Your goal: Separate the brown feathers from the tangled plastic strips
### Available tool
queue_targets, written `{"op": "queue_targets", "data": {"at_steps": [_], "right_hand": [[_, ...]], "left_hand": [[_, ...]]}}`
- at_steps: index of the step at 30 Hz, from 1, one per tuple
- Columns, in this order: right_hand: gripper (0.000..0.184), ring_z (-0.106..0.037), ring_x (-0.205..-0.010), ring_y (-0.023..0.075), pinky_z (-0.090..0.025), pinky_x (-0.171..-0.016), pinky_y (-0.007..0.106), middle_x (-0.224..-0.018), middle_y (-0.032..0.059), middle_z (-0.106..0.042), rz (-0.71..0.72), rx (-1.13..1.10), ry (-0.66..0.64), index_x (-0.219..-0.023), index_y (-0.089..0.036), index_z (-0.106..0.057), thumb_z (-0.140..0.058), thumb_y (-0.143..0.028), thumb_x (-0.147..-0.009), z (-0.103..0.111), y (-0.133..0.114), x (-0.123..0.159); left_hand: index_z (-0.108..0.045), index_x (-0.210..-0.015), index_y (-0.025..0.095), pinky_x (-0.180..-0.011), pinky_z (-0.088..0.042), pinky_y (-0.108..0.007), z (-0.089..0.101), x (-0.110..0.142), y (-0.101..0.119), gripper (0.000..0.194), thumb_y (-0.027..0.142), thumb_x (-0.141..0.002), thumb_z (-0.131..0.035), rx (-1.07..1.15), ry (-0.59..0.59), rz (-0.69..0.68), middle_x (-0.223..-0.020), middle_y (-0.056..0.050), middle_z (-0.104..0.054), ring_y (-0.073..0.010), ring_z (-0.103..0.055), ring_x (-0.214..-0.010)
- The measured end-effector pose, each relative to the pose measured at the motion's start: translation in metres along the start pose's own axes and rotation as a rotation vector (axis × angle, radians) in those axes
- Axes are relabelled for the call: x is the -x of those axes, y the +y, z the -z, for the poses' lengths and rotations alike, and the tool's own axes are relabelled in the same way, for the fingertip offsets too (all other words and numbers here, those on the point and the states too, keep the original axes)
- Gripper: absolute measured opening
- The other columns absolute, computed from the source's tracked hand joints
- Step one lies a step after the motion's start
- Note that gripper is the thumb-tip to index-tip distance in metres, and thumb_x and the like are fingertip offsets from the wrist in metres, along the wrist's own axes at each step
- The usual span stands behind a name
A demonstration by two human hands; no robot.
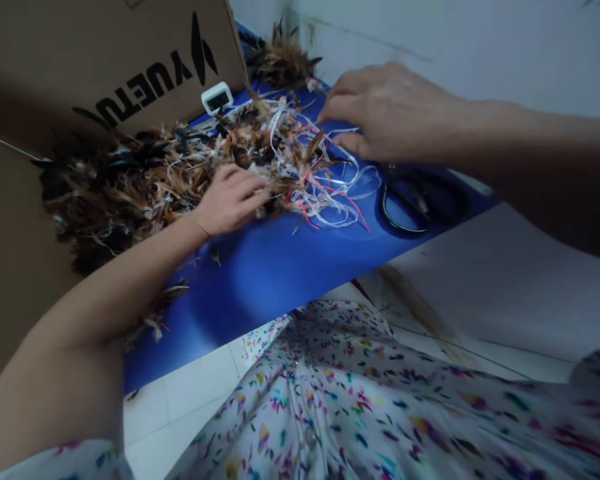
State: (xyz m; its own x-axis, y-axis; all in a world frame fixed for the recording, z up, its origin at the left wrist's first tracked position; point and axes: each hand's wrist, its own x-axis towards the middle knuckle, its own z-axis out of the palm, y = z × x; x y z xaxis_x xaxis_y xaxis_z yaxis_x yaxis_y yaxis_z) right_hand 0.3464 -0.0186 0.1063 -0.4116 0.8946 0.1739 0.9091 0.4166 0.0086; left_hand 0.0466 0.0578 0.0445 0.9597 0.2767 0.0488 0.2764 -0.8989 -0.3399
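Observation:
My left hand point(234, 199) lies on the near edge of a pile of brown and black feathers point(180, 170). Its fingers are loosely stretched, their tips touching a feather bunch. Over the right side of the pile, my right hand point(380, 110) hovers with thumb and forefinger apart and nothing visible between them. White and pink ribbons point(337, 200) lie tangled below it, strung among the feathers. Beside the ribbons, black-handled scissors point(405, 213) rest on the blue tabletop point(260, 273), partly in shadow under my right wrist.
A large cardboard box point(105, 53) stands behind the pile, with a small white device with a dark screen point(217, 99) against it. Another feather clump point(285, 60) sits at the far corner by the pale wall point(480, 53). Loose feathers point(155, 313) lie near the left edge.

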Motion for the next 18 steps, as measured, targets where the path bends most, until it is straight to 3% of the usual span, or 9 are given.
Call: {"op": "queue_targets", "data": {"at_steps": [3,6,8,12,18], "right_hand": [[0.038,-0.062,-0.121,0.0427,-0.051,-0.102,0.055,-0.125,0.0228,-0.065,-0.007,0.175,-0.028,-0.126,-0.004,-0.065,-0.052,-0.028,-0.099,-0.011,0.006,0.012],[0.037,-0.064,-0.117,0.0399,-0.052,-0.097,0.052,-0.122,0.0192,-0.069,-0.010,0.213,-0.015,-0.123,-0.010,-0.067,-0.051,-0.034,-0.100,-0.019,0.016,0.025],[0.034,-0.065,-0.116,0.0362,-0.052,-0.094,0.048,-0.122,0.0174,-0.070,-0.037,0.217,-0.015,-0.122,-0.014,-0.068,-0.052,-0.035,-0.100,-0.022,0.023,0.036],[0.030,-0.066,-0.116,0.0328,-0.050,-0.093,0.046,-0.122,0.0154,-0.072,-0.107,0.204,0.003,-0.120,-0.019,-0.069,-0.057,-0.034,-0.098,-0.021,0.033,0.063],[0.024,-0.068,-0.108,0.0325,-0.050,-0.091,0.047,-0.109,0.0139,-0.076,-0.148,0.080,0.134,-0.106,-0.020,-0.073,-0.060,-0.036,-0.094,-0.024,0.043,0.099]], "left_hand": [[-0.051,-0.147,0.029,-0.125,-0.021,-0.056,-0.003,-0.048,0.048,0.057,0.054,-0.101,-0.030,0.130,0.020,-0.266,-0.158,-0.005,-0.049,-0.0273,-0.039,-0.149],[-0.036,-0.157,0.034,-0.127,-0.007,-0.062,-0.018,-0.090,0.084,0.064,0.061,-0.099,-0.029,0.223,0.068,-0.371,-0.168,-0.003,-0.033,-0.0307,-0.024,-0.157],[-0.029,-0.160,0.036,-0.126,-0.002,-0.063,-0.032,-0.111,0.096,0.065,0.061,-0.100,-0.028,0.264,0.103,-0.414,-0.170,-0.002,-0.028,-0.0300,-0.018,-0.159],[-0.027,-0.161,0.036,-0.126,0.000,-0.061,-0.054,-0.127,0.086,0.060,0.051,-0.102,-0.026,0.288,0.058,-0.425,-0.169,-0.002,-0.030,-0.0283,-0.023,-0.157],[-0.034,-0.159,0.035,-0.127,-0.004,-0.057,-0.056,-0.099,0.027,0.058,0.047,-0.102,-0.026,0.274,-0.073,-0.277,-0.167,-0.001,-0.035,-0.0268,-0.029,-0.155]]}}
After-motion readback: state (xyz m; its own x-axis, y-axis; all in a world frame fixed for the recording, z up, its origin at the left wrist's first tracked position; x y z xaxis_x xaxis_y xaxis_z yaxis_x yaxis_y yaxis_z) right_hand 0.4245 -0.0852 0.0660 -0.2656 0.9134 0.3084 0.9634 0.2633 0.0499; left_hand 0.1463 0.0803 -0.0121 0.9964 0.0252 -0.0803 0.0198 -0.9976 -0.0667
